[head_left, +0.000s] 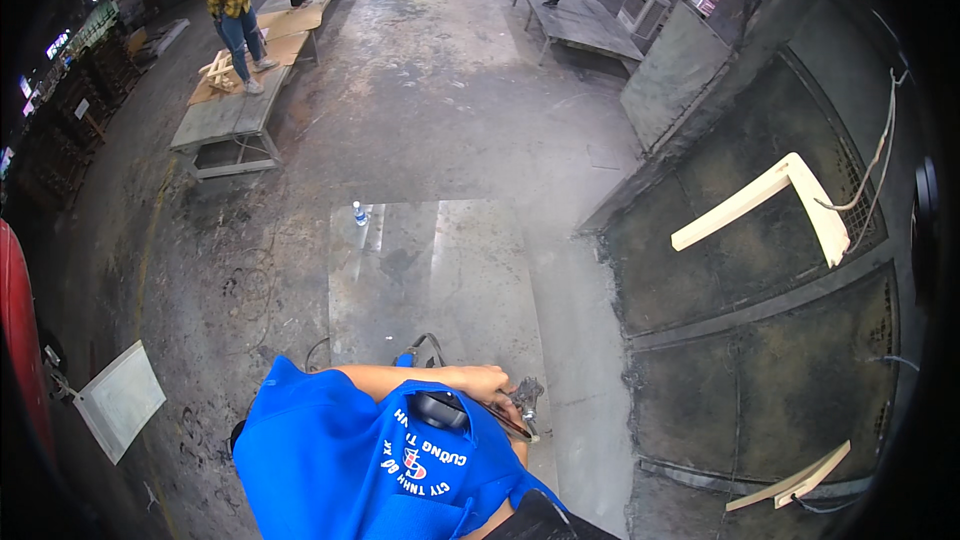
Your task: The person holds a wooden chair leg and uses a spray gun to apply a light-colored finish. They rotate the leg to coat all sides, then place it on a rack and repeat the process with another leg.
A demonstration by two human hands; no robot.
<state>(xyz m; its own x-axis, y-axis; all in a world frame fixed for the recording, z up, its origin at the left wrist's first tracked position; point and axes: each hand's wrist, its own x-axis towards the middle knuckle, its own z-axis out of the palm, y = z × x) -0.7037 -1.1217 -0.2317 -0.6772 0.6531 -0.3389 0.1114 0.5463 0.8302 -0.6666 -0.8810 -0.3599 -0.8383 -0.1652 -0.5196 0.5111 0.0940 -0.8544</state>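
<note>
Both of my hands are together just in front of my blue shirt, at the lower middle. My left hand [484, 381] reaches across from the left with its fingers bent down, closed on something I cannot make out. Close below it is my right hand [516, 418], partly hidden by the shirt and the left hand. It is wrapped round a grey metal tool that looks like a spray gun [528, 394]. A dark hose [432, 343] loops beside my left forearm. Under the hands lies a worn grey metal sheet [480, 270] on the floor.
An angled wooden frame piece [740, 202] hangs on a wire before the dark booth wall [700, 280] at right; another wooden piece [795, 480] hangs lower. A water bottle [360, 213] stands on the sheet. A white panel [121, 402] is at left. People stand on low benches [228, 120] farther off.
</note>
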